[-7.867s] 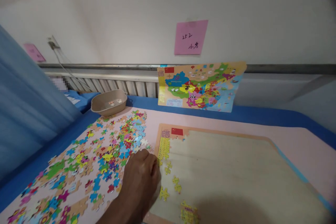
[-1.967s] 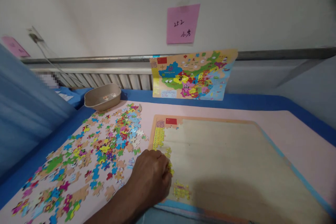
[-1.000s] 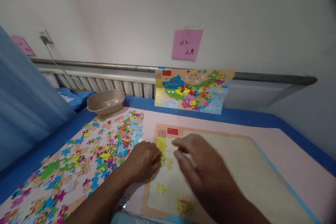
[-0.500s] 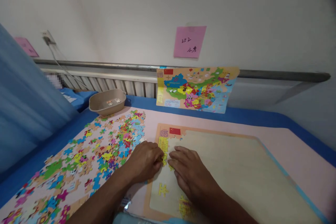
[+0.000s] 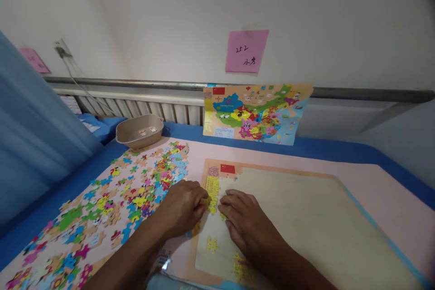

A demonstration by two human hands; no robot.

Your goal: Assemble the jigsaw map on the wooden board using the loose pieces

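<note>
A column of joined yellow puzzle pieces runs down the left side of the puzzle board, below a red flag section. My left hand is at the column's left edge, its fingers curled and a fingertip touching the yellow; what lies inside the pinch is hidden. Just right of the column, my right hand has its fingers bent close together over a small yellow puzzle piece, mostly covered by them. Lower on the board are a loose yellow cluster and a larger yellow section, partly behind my right forearm.
Many loose colourful puzzle pieces spread over the pink sheet at left. A beige basin holding a few pieces stands behind them. A printed map leans below the metal rail. A blue curtain hangs at far left.
My left hand has shifted slightly left, uncovering more of the yellow column's lower part. My right hand stays almost in place, and the view has tilted a little.
</note>
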